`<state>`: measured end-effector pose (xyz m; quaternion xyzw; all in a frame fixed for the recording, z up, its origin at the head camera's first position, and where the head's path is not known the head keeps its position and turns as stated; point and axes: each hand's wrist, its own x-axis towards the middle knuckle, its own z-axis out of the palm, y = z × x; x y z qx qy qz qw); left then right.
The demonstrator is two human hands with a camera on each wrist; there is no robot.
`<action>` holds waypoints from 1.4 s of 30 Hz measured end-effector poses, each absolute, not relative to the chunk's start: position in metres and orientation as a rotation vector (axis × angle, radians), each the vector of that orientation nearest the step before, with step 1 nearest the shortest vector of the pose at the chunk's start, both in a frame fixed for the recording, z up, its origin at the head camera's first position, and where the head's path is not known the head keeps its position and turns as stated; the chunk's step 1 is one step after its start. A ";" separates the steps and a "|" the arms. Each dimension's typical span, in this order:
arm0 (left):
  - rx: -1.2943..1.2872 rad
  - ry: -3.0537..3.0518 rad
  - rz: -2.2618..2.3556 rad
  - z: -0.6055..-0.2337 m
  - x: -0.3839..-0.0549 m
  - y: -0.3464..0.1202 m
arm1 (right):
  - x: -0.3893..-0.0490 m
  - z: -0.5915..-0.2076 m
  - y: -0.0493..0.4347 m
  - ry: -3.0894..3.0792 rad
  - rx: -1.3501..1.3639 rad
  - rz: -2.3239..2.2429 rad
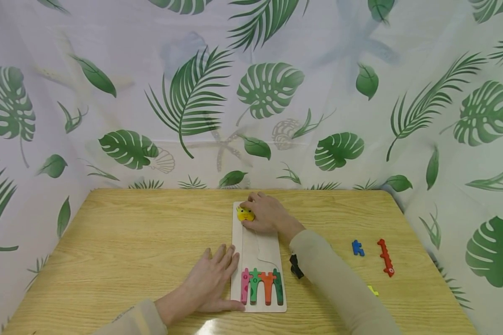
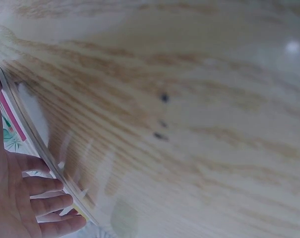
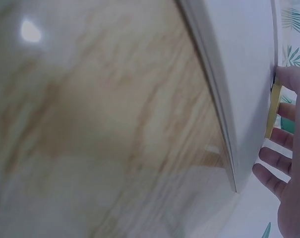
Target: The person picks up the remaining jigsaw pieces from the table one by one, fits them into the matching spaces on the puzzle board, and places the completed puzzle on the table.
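A white puzzle board (image 1: 267, 246) lies lengthwise on the wooden table. At its near end sit a pink piece (image 1: 245, 287), a green piece (image 1: 254, 287), an orange piece (image 1: 268, 287) and a dark green piece (image 1: 279, 288), all leg-shaped. My right hand (image 1: 269, 214) pinches a yellow animal-head puzzle piece (image 1: 246, 214) between thumb and fingers at the board's far left corner; its edge (image 3: 273, 110) shows in the right wrist view, against the board. With fingers spread, my left hand (image 1: 211, 279) rests along the board's left edge, thumb at the near corner.
Right of the board lie a blue puzzle piece (image 1: 358, 248) and a long red piece (image 1: 385, 258) with an eye at its near end. A bright yellow piece (image 1: 373, 291) is partly hidden by the right sleeve (image 1: 339, 279). A leaf-patterned curtain (image 1: 209, 167) hangs behind the table.
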<state>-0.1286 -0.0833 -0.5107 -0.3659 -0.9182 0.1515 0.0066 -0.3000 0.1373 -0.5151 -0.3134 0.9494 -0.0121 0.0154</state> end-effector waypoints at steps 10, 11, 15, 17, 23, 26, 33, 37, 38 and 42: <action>-1.152 -2.866 0.462 -0.511 -0.129 -0.084 | -0.298 -0.513 0.137 2.945 -0.947 -0.057; -1.152 -2.864 0.463 -0.511 -0.129 -0.084 | -0.297 -0.512 0.137 2.942 -0.943 -0.069; -1.152 -2.858 0.461 -0.511 -0.128 -0.084 | -0.296 -0.511 0.138 2.939 -0.913 -0.108; -1.152 -2.857 0.458 -0.512 -0.128 -0.084 | -0.296 -0.511 0.139 2.935 -0.891 -0.112; -1.155 -2.855 0.451 -0.511 -0.128 -0.084 | -0.295 -0.505 0.141 2.932 -0.883 -0.101; -1.156 -2.853 0.449 -0.510 -0.128 -0.084 | -0.293 -0.501 0.144 2.950 -0.905 -0.119; -1.157 -2.861 0.442 -0.510 -0.128 -0.084 | -0.288 -0.492 0.150 2.951 -0.948 -0.171; -1.159 -2.868 0.427 -0.510 -0.129 -0.084 | -0.285 -0.487 0.152 2.960 -0.967 -0.158; -1.160 -2.870 0.425 -0.510 -0.129 -0.084 | -0.284 -0.485 0.153 2.960 -0.970 -0.154; -1.162 -2.875 0.420 -0.510 -0.129 -0.084 | -0.281 -0.481 0.155 2.957 -0.980 -0.150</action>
